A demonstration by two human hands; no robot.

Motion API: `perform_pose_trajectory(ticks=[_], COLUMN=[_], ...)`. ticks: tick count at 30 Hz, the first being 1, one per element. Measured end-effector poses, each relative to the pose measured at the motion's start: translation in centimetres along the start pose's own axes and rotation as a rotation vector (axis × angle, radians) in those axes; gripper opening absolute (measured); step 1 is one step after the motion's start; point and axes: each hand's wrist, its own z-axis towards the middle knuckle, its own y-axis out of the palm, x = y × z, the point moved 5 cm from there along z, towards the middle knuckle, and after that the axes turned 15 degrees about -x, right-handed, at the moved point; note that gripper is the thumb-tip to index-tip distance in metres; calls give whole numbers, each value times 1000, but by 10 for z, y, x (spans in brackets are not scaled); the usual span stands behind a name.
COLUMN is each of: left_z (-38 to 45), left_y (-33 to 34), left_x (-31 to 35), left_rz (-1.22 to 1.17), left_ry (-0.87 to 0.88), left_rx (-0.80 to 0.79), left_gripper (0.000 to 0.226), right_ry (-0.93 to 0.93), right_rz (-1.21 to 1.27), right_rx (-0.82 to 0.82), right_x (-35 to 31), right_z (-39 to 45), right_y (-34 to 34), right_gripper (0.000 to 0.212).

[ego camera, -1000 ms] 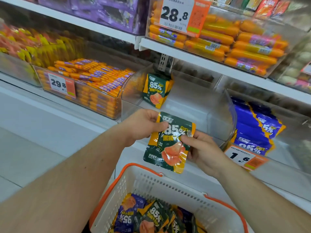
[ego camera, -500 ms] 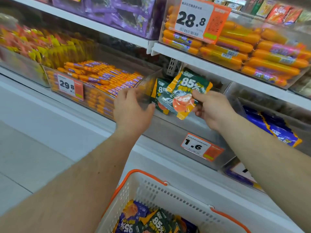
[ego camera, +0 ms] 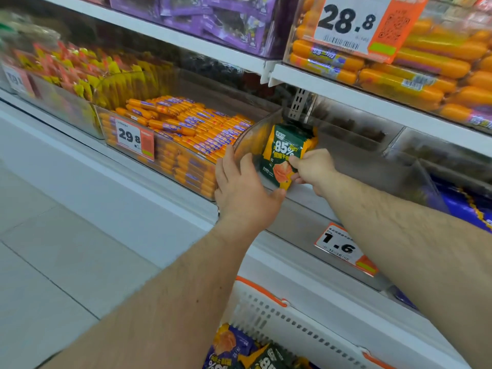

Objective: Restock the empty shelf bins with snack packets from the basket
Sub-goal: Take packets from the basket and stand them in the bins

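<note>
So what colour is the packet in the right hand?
Dark green with orange edges, white "85%" print: the packet, pinched by the right hand, head view.

Clear bin (ego camera: 372,166) open right of green packets (ego camera: 286,153); upper shelf (ego camera: 372,102) overhangs.

A green-and-orange foil snack packet (ego camera: 282,155) is pinched upright by the right hand (ego camera: 312,170) inside a clear plastic shelf bin (ego camera: 372,166), whose left wall is touched by the left hand (ego camera: 243,191).

green packet (ego camera: 283,155) upright in clear bin (ego camera: 399,169).
</note>
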Motion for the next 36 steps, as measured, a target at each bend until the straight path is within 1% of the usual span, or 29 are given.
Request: perform_pose_trajectory(ticks=[2, 4, 8, 11, 19, 23, 27, 29, 30, 32, 33, 34, 35, 36], left_z=[0, 0, 0, -1, -1, -2, -2, -5, -7, -16, -20, -24, -27, -31], left_y=[1, 1, 0, 0, 0, 0, 0, -2, -5, -14, -16, -14, -7, 1], left_x=[1, 2, 5, 6, 6, 6, 7, 9, 13, 28, 36, 44, 51, 54], left_rz=[-6, -7, -12, -9, -25, -36, -29, 12, 32, -26, -91, -143, -153, -119], left_ry=[0, -8, -23, -28, -49, -56, -66, -43, 21, 244, 342, 404, 435, 444], left_rx=[-1, -8, -14, -14, -28, -40, -64, -23, 41, 167, 148, 62, -59, -188], left_gripper=[83, 81, 79, 78, 79, 78, 77, 73, 67, 47, 36, 27, 21, 16], right_ry=[25, 50, 117, 138, 144, 137, 154, 172, 158, 43, -49, -149, -252, -354], right_rz=[32, 36, -48, -46, -57, -54, -82, -72, -75, -101, -112, -130, -154, -167], right_rx=[-5, -1, 31, 40, -9, -30, -9, 29, 79, 213, 267, 310, 346, 378], right_x=[-1, 0, 5, 10, 10, 13, 12, 7, 3, -7, -14, -20, -26, -31], right_z=[3, 5, 7, 6, -1, -2, -7, -15, -21, -40, -53, -69, -88, -109], right_y=[2, 1, -5, -7, -8, -8, -13, -18, -22, -31, -35, -37, -39, -39], right_gripper=[32, 30, 38, 41, 46, 47, 47, 42, 37, 26, 24, 25, 26, 28])
